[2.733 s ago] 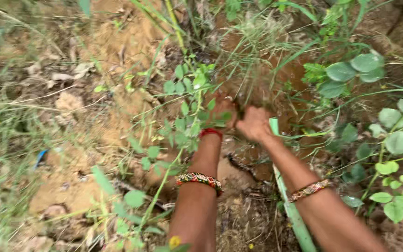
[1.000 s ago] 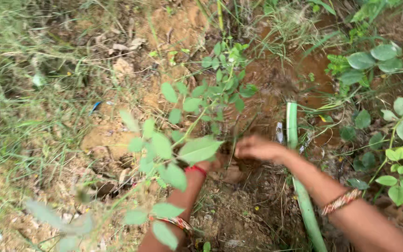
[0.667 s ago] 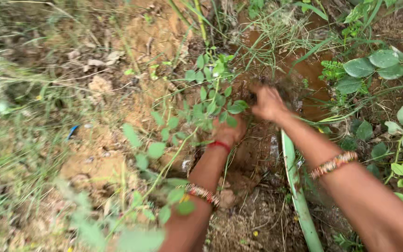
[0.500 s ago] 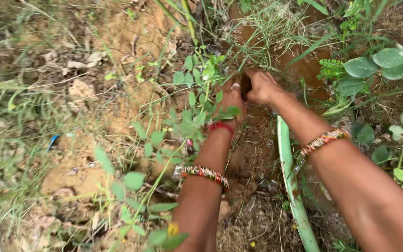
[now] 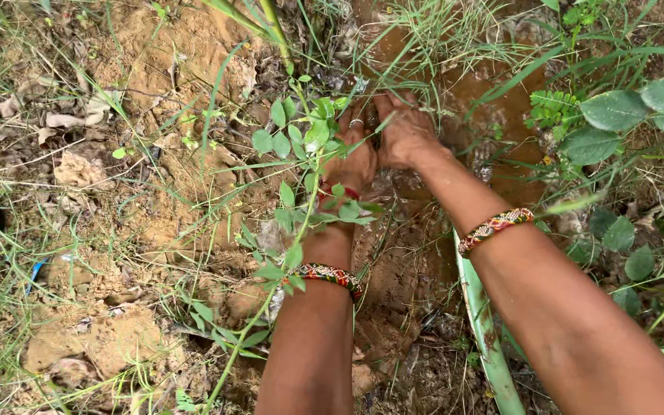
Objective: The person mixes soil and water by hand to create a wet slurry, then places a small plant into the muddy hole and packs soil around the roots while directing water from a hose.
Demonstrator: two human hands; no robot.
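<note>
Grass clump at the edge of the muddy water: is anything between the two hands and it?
Nothing visible separates them. The left hand and right hand are already pressed together at the base of the grass clump. A leafy green sprig crosses over the left hand and wrist, nearer the camera, hiding part of that hand.

**Two hands pressed together at the foot of a grass clump**

The left hand (image 5: pixel 353 157) and right hand (image 5: pixel 403 134) meet side by side, fingers curled down into wet brown soil at the base of a thin green grass clump (image 5: pixel 424 34). A muddy brown puddle (image 5: pixel 493 107) lies just right of the clump. A pale green hose (image 5: pixel 484 330) runs below the clump, under the right forearm. A leafy green sprig (image 5: pixel 301 154) crosses the left wrist, left of the clump.
</note>
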